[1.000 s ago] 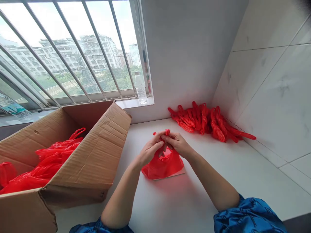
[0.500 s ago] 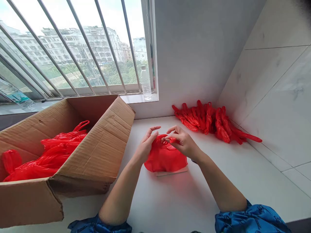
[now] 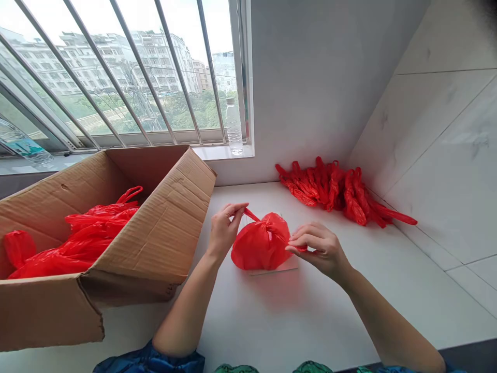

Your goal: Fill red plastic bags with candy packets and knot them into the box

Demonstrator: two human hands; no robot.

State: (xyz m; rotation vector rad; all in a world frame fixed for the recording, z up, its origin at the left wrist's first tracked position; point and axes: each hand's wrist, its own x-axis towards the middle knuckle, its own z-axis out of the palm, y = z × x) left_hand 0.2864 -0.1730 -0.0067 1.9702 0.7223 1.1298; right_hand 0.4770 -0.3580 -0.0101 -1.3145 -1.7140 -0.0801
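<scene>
A small red plastic bag (image 3: pixel 261 242) sits on the white counter (image 3: pixel 310 305), bulging over a flat pale item underneath. My left hand (image 3: pixel 224 228) pinches one handle end, drawn out to the upper left. My right hand (image 3: pixel 320 248) pinches the other handle end, drawn to the right. The two ends cross in a knot on top of the bag. Both hands are closed on the handles.
An open cardboard box (image 3: pixel 128 228) at the left holds several red bags (image 3: pixel 73 241). A pile of tied red bags (image 3: pixel 334 189) lies in the back corner by the tiled wall (image 3: pixel 446 145). A water bottle (image 3: pixel 234 128) stands on the windowsill.
My hands were together over the bag top, working the handles. Now they have pulled apart, left hand up-left and right hand right, drawing the handle ends out into a knot.
</scene>
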